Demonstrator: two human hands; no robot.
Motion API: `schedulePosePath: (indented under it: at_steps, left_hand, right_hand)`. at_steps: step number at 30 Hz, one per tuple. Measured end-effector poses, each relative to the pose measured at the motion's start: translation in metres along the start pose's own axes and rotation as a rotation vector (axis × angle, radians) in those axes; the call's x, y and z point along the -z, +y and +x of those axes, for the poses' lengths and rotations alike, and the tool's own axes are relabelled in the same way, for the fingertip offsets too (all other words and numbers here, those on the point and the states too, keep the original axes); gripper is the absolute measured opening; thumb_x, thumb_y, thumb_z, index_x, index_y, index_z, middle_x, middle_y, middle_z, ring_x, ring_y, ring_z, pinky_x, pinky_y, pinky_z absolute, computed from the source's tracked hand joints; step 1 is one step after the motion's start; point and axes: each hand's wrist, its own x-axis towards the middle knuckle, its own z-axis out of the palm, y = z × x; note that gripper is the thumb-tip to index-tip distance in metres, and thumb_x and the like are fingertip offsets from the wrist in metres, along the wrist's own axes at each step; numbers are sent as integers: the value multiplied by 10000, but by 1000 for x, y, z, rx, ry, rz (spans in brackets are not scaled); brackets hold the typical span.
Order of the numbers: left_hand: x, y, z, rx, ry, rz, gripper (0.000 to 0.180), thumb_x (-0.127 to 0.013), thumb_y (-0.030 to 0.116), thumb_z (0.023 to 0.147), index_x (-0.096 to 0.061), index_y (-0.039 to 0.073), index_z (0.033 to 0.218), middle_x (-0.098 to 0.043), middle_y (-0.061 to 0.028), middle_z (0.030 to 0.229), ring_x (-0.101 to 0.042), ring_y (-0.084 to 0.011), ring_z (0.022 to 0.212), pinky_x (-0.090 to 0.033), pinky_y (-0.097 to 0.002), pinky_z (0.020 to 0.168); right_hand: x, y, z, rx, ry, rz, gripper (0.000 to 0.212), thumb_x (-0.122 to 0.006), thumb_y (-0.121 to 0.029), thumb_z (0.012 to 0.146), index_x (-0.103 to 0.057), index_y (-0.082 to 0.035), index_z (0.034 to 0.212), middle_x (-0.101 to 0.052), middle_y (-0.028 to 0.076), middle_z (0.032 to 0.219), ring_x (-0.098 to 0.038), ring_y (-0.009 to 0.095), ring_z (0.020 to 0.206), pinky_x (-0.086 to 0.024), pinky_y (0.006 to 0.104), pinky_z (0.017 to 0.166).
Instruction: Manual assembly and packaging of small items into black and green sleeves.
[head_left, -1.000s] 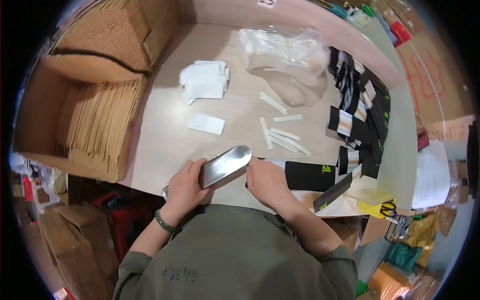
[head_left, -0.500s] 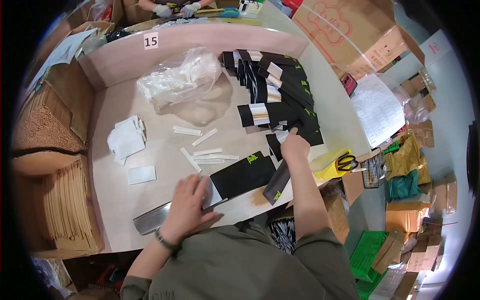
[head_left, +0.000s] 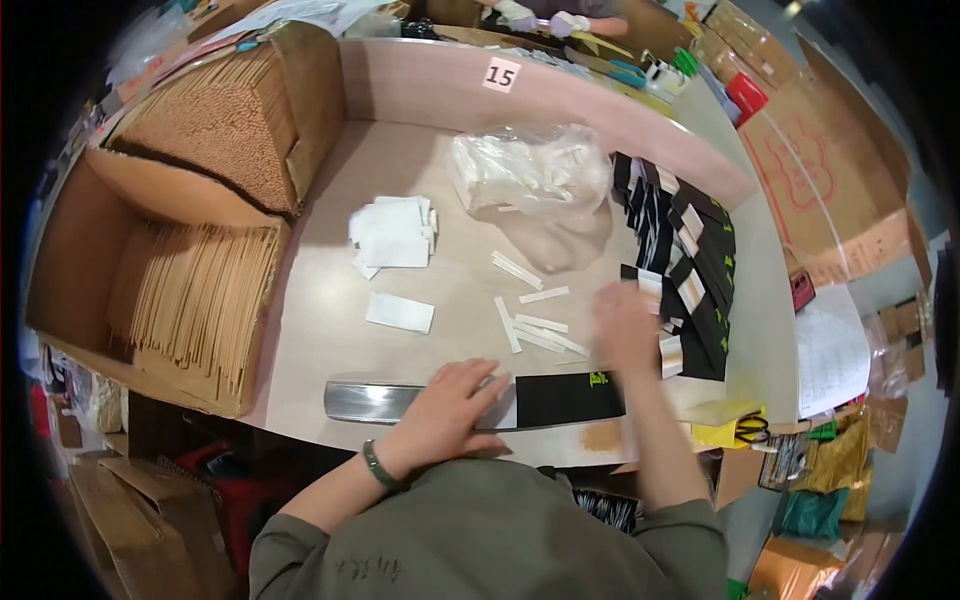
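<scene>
My left hand [head_left: 452, 408] lies with its fingers spread over the white end of a black paper sleeve [head_left: 568, 400] with green print, at the table's front edge. Beside that hand is a shiny metal trough [head_left: 368, 401], partly under the wrist. My right hand [head_left: 628, 325], smeared by motion, is over the table between several narrow white paper strips [head_left: 540, 333] and an overlapping pile of black sleeves [head_left: 707, 290]. Whether its fingers hold anything cannot be made out.
White paper squares [head_left: 395, 235] and a folded white piece [head_left: 400, 312] lie left of centre. Farther back is a clear plastic bag [head_left: 530, 170]. Boxes of thin wooden sticks [head_left: 210, 115] and brown paper slips [head_left: 200, 305] stand left; scissors [head_left: 750, 430] sit right. A gloved co-worker [head_left: 545, 18] is beyond the partition.
The view has swung left, so the table appears farther right. My right hand has drawn back from the sleeve pile toward the strips. The dark sleeve under my right forearm no longer shows there.
</scene>
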Motion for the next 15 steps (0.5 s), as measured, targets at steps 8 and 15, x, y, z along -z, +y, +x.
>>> schedulePosePath:
  at_steps: [8, 15]
  left_hand:
    - [140, -116, -143, 722, 589, 356, 386, -713, 150, 849, -613, 29, 1201, -643, -172, 1138, -631, -325, 1014, -507, -427, 870]
    - [153, -177, -205, 952, 329, 473, 206, -644, 144, 889, -665, -1, 1033, -646, -193, 988, -631, -379, 895, -514, -453, 768]
  right_hand:
    - [-20, -126, 17, -138, -365, 409, 150, -652, -180, 868, -607, -40, 894, -648, 166, 859, -626, 385, 859, -491, 478, 740]
    - [-25, -215, 71, 276, -231, 449, 63, -596, -81, 807, -622, -67, 863, -633, 153, 900, -618, 374, 870, -512, 469, 752]
